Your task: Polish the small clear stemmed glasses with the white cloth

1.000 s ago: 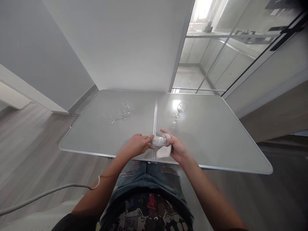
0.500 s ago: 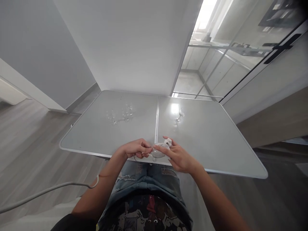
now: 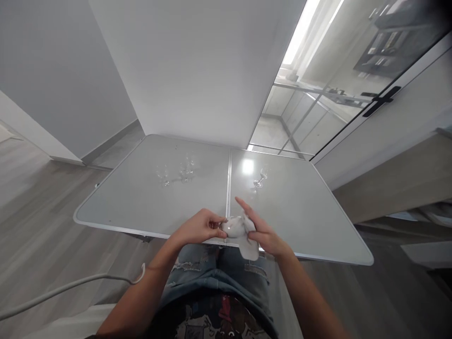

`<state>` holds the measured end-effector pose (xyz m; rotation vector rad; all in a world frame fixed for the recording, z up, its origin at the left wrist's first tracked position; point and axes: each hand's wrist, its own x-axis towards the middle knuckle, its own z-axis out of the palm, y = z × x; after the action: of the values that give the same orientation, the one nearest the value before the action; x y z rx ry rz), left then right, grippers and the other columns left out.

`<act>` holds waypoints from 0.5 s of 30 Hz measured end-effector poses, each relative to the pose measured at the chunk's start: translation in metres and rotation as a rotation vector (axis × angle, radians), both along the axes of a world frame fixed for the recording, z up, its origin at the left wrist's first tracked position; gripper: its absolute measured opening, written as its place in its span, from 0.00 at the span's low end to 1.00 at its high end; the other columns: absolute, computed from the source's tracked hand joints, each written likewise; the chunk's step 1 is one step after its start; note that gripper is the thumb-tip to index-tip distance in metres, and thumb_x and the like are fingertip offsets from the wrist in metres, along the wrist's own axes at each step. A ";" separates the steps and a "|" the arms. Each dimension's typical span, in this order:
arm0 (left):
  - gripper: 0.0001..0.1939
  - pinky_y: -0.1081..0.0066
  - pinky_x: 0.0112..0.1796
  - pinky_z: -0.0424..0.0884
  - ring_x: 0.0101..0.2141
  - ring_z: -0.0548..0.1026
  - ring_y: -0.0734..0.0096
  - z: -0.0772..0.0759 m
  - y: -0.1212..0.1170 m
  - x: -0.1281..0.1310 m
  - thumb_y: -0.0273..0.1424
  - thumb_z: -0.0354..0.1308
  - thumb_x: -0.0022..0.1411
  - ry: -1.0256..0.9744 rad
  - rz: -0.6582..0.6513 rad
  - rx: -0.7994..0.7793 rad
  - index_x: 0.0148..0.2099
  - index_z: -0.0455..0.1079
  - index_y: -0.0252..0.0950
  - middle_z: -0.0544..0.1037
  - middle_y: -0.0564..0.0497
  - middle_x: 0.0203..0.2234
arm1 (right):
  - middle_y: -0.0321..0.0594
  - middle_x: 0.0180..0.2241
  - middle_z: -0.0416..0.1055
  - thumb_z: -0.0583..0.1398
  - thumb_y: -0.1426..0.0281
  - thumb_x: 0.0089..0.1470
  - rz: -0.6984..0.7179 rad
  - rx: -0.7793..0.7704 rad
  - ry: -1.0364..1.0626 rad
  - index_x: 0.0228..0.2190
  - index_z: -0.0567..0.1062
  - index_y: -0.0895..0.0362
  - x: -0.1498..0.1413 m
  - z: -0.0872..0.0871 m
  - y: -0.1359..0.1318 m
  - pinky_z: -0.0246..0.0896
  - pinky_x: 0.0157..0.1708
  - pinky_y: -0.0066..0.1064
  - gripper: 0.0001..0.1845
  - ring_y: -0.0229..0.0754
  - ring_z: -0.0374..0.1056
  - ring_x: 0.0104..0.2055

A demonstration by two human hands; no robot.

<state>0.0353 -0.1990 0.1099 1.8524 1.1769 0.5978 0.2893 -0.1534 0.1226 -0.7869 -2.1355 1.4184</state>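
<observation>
A small clear stemmed glass (image 3: 230,228) lies sideways over the near edge of the folding table, its bowl facing right. The fingers of my left hand (image 3: 202,226) are closed around its stem end, which is mostly hidden. My right hand (image 3: 264,234) pinches a white cloth (image 3: 249,248) at the glass's mouth, with the index finger stretched out. Part of the cloth shows white through the bowl, and the rest hangs below. Beyond my right hand, another stemmed glass (image 3: 258,183) stands on the right half of the table.
Several clear stemmed glasses (image 3: 186,175) stand on the table's left half. A metal seam (image 3: 228,188) splits the grey tabletop (image 3: 303,216). A white wall (image 3: 190,70) rises behind it, with a glass-paned door (image 3: 296,113) at right. A grey cable (image 3: 70,292) runs beside my left forearm.
The cloth, bunched at the glass's mouth before, now spreads into the bowl and hangs down from my right hand. My left hand keeps its hold on the glass. The view has shifted slightly.
</observation>
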 end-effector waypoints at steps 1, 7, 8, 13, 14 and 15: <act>0.22 0.74 0.26 0.58 0.23 0.64 0.74 0.001 0.000 -0.002 0.46 0.63 0.60 -0.069 -0.021 -0.060 0.46 0.81 0.32 0.68 0.56 0.19 | 0.37 0.62 0.66 0.54 0.79 0.46 0.079 0.089 -0.068 0.70 0.51 0.45 0.004 0.007 0.000 0.56 0.64 0.49 0.51 0.52 0.65 0.60; 0.25 0.71 0.33 0.63 0.28 0.68 0.70 -0.020 0.014 0.020 0.42 0.61 0.64 0.000 0.365 0.188 0.58 0.75 0.32 0.74 0.52 0.25 | 0.38 0.62 0.66 0.50 0.80 0.51 -0.191 0.306 -0.099 0.70 0.50 0.46 -0.009 0.012 0.014 0.42 0.69 0.57 0.47 0.52 0.58 0.66; 0.26 0.70 0.33 0.62 0.28 0.69 0.69 -0.023 0.017 0.023 0.40 0.61 0.64 0.071 0.412 0.251 0.60 0.73 0.32 0.76 0.50 0.27 | 0.37 0.65 0.61 0.50 0.79 0.50 -0.265 0.263 -0.042 0.70 0.50 0.46 -0.013 0.008 0.017 0.44 0.69 0.55 0.47 0.51 0.55 0.68; 0.22 0.72 0.31 0.60 0.27 0.66 0.72 -0.014 0.027 0.012 0.40 0.64 0.61 0.028 0.233 0.190 0.55 0.77 0.35 0.73 0.53 0.25 | 0.36 0.65 0.61 0.52 0.79 0.44 -0.206 0.078 0.080 0.69 0.51 0.47 -0.005 -0.003 0.024 0.56 0.64 0.48 0.51 0.51 0.58 0.66; 0.22 0.73 0.30 0.59 0.26 0.64 0.74 -0.011 0.028 0.008 0.41 0.65 0.60 -0.045 0.135 0.095 0.53 0.79 0.35 0.70 0.55 0.22 | 0.36 0.63 0.64 0.52 0.80 0.43 -0.112 0.074 0.057 0.68 0.54 0.48 0.001 -0.001 0.024 0.58 0.63 0.47 0.50 0.51 0.61 0.64; 0.23 0.74 0.29 0.58 0.25 0.62 0.75 -0.008 0.028 0.004 0.43 0.66 0.58 -0.109 0.048 -0.002 0.51 0.80 0.34 0.66 0.56 0.21 | 0.37 0.62 0.66 0.52 0.80 0.43 -0.006 0.083 0.017 0.67 0.58 0.48 0.007 0.003 0.025 0.60 0.61 0.46 0.48 0.51 0.63 0.62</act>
<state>0.0397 -0.1711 0.1019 1.7711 1.1521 0.7155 0.2958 -0.1286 0.1254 -0.7472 -2.1624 1.3198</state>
